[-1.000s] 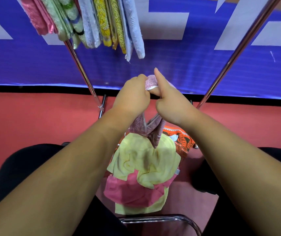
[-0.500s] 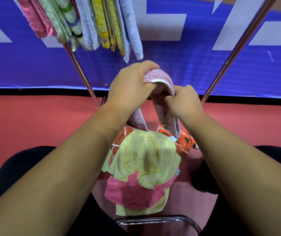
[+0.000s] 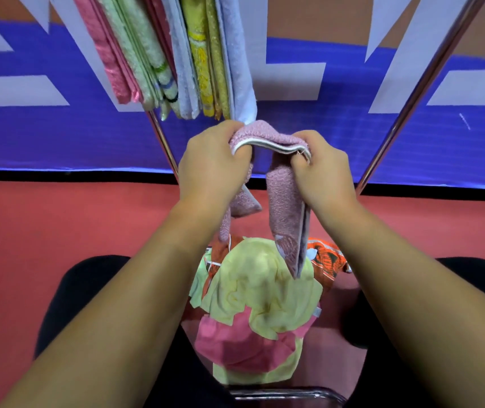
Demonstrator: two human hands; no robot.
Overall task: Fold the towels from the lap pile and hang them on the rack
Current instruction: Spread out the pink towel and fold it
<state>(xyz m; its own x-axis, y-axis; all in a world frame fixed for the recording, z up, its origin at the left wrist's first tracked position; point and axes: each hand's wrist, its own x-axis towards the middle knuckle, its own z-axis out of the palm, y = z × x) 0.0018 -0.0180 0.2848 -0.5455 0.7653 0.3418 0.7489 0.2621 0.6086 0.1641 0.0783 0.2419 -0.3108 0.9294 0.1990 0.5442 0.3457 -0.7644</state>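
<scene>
Several unfolded towels are lying heaped in the lap pile, yellow over pink with an orange one showing behind, so plenty is waiting to be done. Just above the pile both hands are gripping one mauve towel: the left hand and the right hand are each curling fingers round its doubled top edge, its ends dangling toward the pile. Farther beyond the pile, a tight row of folded towels is hanging on the rack, and the mauve one is not yet joining them

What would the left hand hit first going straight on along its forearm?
Probably the pale blue hanging towel just beyond the left hand and its pink towel; depth unclear.
</scene>
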